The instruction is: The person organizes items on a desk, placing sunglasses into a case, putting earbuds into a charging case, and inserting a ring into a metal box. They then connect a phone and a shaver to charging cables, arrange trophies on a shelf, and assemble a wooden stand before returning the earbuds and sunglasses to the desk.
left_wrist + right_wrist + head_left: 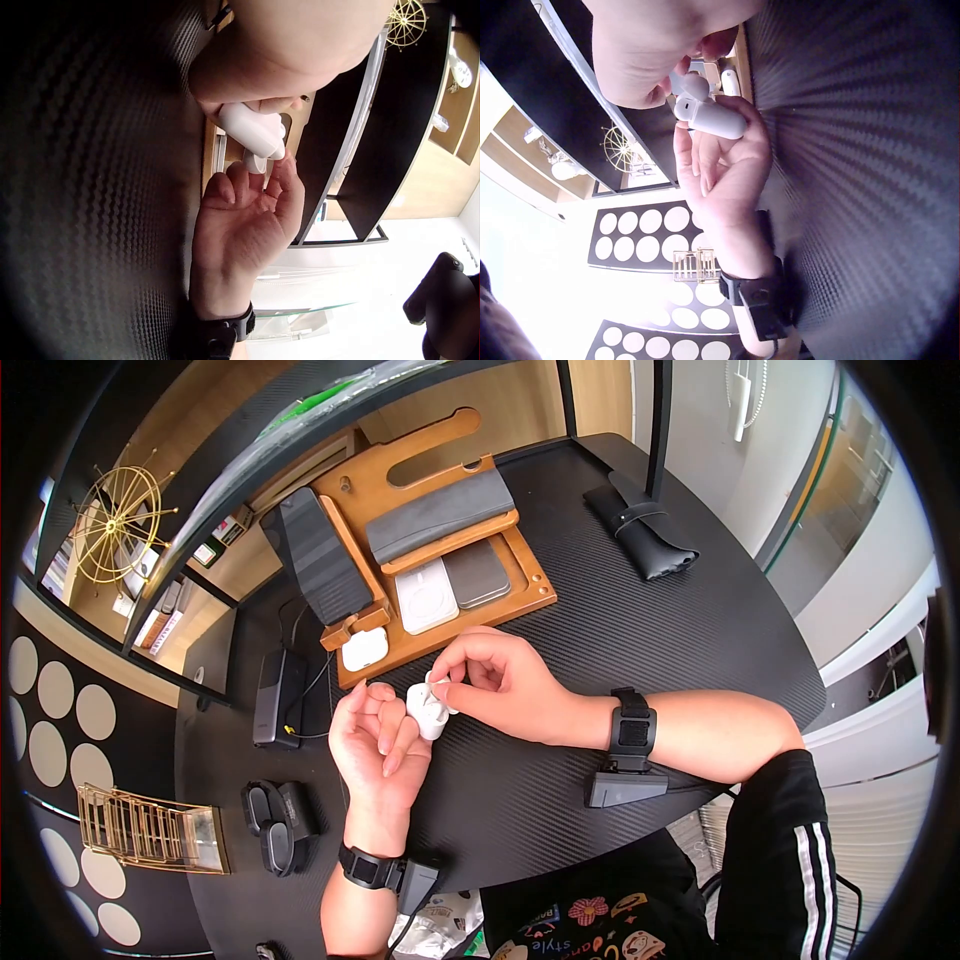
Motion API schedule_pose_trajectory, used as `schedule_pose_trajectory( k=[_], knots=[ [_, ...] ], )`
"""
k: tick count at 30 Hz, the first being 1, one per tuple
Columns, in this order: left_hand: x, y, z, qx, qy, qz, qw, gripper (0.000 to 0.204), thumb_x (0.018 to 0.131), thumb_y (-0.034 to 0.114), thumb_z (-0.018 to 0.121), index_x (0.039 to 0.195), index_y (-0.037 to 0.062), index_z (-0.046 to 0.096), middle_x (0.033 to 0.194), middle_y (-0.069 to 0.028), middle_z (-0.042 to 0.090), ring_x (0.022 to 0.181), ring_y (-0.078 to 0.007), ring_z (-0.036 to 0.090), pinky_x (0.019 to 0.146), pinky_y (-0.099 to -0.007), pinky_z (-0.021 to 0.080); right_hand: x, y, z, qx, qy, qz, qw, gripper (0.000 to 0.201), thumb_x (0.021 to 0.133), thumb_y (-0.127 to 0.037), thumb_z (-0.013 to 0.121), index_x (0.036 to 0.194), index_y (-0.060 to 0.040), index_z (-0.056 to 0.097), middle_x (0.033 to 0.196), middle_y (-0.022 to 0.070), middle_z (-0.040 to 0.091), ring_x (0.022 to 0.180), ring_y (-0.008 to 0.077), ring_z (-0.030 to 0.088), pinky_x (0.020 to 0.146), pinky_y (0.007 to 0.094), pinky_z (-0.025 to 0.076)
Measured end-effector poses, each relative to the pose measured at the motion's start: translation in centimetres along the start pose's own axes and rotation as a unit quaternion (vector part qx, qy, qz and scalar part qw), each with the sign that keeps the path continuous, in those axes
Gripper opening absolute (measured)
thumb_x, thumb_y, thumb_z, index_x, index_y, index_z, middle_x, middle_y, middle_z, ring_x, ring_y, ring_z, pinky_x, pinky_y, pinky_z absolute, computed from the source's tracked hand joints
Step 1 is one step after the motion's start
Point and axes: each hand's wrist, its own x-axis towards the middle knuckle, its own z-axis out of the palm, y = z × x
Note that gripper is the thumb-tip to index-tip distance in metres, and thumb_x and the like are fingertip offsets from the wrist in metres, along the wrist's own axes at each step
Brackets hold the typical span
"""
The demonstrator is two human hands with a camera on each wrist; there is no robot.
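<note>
Over the front of the desk, my left hand (383, 745) holds a small white earbud case (430, 715) between thumb and fingers, its palm turned up. The case's lid (696, 86) is flipped up, and a white earbud (684, 108) with a dark slot shows at its mouth. From the right, my right hand (510, 685) reaches in with thumb and forefinger pinching an earbud at the top of the case. In the left wrist view, the right fingertips (286, 161) meet the earbuds while the left hand covers part of the case (251, 131).
Behind the hands stands a wooden organizer (535, 592) bearing a dark phone (320, 555), a grey case (440, 515), a white charger (427, 598) and a white rounded-square piece (365, 649). A black pouch (645, 530) lies right. A power bank (278, 698) and black gadget (278, 825) lie left.
</note>
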Motion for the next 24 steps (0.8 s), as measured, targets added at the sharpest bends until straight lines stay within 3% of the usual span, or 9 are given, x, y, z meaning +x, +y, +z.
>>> schedule_pose_trajectory(
  k=[11,13,24],
  knots=[
    [-0.16,-0.01,0.13,0.024,-0.018,-0.018,0.999,0.032,0.091,0.027,0.042,0.08,0.0019,0.058,0.041,-0.0014,0.036,0.029,-0.0111,0.027,0.041,-0.0174,0.031,0.12,-0.06,0.06,-0.069,0.004,-0.018,0.997,0.015,0.079,-0.015,0.071,0.091,-0.0078,0.066,0.078,-0.0036,0.047,0.06,0.003,0.035,0.052,0.018,0.03],
    [-0.16,0.0,0.11,0.029,-0.022,-0.02,0.999,0.032,0.091,0.027,0.041,0.08,0.002,0.058,0.041,-0.0016,0.036,0.029,-0.0111,0.027,0.042,-0.0172,0.032,0.17,-0.16,0.05,-0.07,0.014,-0.012,0.997,0.015,0.076,-0.017,0.071,0.087,-0.0077,0.067,0.076,-0.0001,0.051,0.061,0.0063,0.043,0.052,0.0203,0.035],
    [-0.37,-0.06,0.51,0.068,-0.049,0.038,0.996,0.033,0.092,0.024,0.041,0.079,-0.0026,0.055,0.043,-0.0024,0.036,0.032,-0.0103,0.024,0.032,-0.0205,0.024,0.16,0.3,0.18,-0.06,0.007,-0.046,0.997,0.015,0.076,-0.017,0.072,0.088,-0.0081,0.069,0.082,0.0027,0.053,0.059,0.0079,0.045,0.053,0.0206,0.038]
  ],
)
